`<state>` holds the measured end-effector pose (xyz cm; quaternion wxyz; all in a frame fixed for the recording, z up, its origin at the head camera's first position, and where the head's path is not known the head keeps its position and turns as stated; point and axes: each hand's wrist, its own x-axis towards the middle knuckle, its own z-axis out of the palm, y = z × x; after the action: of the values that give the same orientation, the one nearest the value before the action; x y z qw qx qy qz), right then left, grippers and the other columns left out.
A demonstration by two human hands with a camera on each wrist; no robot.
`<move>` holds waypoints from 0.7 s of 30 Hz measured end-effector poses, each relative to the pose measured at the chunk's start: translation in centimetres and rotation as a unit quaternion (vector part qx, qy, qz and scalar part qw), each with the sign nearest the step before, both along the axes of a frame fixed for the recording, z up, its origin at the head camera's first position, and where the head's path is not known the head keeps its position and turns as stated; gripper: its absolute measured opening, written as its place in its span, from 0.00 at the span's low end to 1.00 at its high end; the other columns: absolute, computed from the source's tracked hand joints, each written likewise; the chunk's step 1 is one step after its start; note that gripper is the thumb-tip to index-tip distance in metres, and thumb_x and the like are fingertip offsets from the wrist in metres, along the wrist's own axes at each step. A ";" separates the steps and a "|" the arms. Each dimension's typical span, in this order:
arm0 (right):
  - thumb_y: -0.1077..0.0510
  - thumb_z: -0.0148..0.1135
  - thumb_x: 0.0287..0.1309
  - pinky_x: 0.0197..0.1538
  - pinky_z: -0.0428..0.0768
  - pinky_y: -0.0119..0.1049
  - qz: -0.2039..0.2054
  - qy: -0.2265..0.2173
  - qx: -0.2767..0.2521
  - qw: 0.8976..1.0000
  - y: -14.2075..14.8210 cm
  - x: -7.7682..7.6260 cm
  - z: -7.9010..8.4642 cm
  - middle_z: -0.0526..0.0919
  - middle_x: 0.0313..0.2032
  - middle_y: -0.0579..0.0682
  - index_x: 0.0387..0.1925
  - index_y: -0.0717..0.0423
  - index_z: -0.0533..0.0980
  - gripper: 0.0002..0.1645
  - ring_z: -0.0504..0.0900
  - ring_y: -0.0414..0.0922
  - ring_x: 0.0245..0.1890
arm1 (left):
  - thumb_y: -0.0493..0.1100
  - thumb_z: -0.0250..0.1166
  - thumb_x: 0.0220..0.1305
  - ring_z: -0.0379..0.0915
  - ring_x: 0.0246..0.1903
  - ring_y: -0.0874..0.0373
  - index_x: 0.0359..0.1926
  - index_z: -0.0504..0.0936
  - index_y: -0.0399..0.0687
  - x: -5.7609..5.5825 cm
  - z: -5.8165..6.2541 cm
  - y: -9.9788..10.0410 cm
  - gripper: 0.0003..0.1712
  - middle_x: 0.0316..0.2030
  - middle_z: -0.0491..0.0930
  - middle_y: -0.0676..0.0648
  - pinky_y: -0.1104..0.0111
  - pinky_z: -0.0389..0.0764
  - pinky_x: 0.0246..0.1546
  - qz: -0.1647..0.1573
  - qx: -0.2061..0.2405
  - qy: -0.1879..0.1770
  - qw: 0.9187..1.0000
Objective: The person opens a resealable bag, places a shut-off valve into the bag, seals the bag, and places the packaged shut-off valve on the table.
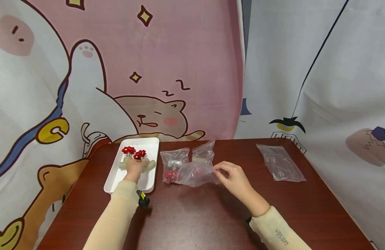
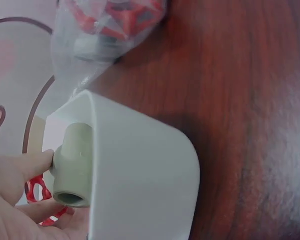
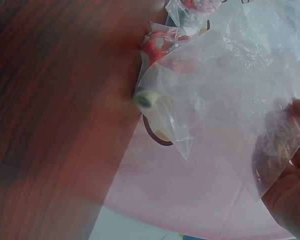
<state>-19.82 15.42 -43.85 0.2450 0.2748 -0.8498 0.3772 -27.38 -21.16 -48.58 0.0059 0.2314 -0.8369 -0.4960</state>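
Note:
My left hand (image 1: 135, 169) reaches into the white tray (image 1: 110, 184). Its thumb and fingers grip a valve with a pale green pipe body (image 2: 73, 162) and a red handwheel. A second red-handled valve (image 1: 128, 150) lies beside it in the tray. My right hand (image 1: 234, 178) pinches the edge of a clear plastic bag (image 1: 195, 176), which hangs spread out and looks unfilled. Behind and left of that bag are two bagged valves: one with a red handwheel (image 1: 171, 176) at the left, the other in an upright bag (image 1: 207, 150), partly hidden.
A flat clear plastic bag (image 1: 281, 163) lies on the right of the brown table (image 1: 186, 218). Printed cloth (image 1: 192, 69) hangs just behind the table's far edge. The tray's raised wall (image 2: 139, 170) stands beside my left hand.

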 end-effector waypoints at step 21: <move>0.65 0.70 0.49 0.32 0.79 0.30 -0.003 0.001 -0.010 1.000 0.5 0.0 0.2 0.84 0.32 0.43 0.31 0.51 0.83 0.07 0.80 0.36 0.31 | 0.41 0.62 0.57 0.70 0.44 0.55 0.58 0.69 0.29 -0.4 1.2 0.5 0.30 0.51 0.70 0.39 0.71 0.79 0.42 0.050 0.207 0.036 0.976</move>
<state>-19.81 15.90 -43.70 0.2498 0.2703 -0.8463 0.3851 -27.81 -20.67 -47.35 0.0125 0.2514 -0.7024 -0.6658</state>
